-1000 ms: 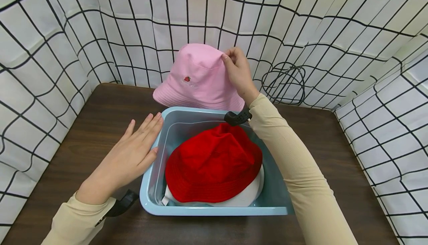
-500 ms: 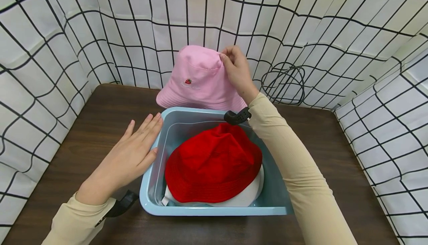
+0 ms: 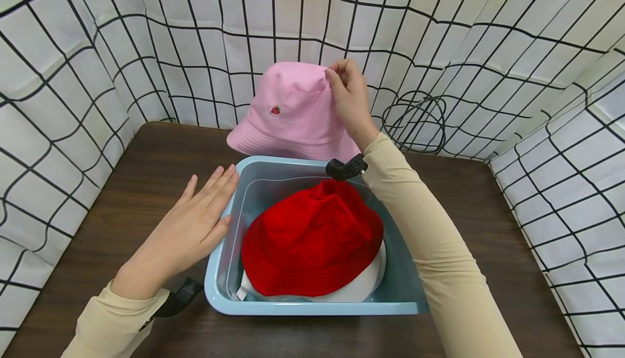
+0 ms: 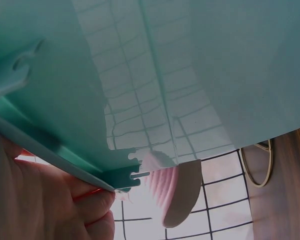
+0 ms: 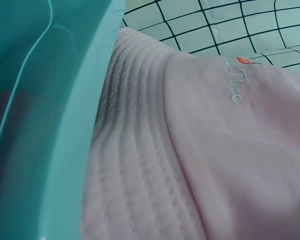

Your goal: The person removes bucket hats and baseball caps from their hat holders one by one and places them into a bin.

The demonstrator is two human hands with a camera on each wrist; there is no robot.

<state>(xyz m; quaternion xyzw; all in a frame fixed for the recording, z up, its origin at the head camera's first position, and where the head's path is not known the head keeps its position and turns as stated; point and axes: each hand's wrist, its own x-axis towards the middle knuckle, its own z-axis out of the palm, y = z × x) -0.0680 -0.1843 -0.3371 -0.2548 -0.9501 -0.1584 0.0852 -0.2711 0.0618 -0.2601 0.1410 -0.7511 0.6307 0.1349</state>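
Observation:
A pink bucket hat [image 3: 298,111] with a small strawberry embroidered on it stands behind the blue plastic bin [image 3: 312,308]. My right hand [image 3: 351,97] pinches the right side of its crown near the top. In the right wrist view the hat's stitched brim [image 5: 135,150] shows beside the bin's rim [image 5: 75,150]. My left hand [image 3: 185,228] lies with straight fingers along the bin's left rim; in the left wrist view its fingers [image 4: 92,205] touch the rim's underside. Inside the bin a red bucket hat [image 3: 312,238] lies on top of a white one [image 3: 351,290].
The bin stands on a dark wood table [image 3: 161,157]. White walls with a black wire grid [image 3: 205,49] rise at the back and on both sides. A coil of black cable [image 3: 415,122] hangs against the back wall, right of the pink hat.
The pink hat dips slightly, then rises a little with my right hand, and sits slightly farther right than a second ago. My left hand and the bin stay where they were.

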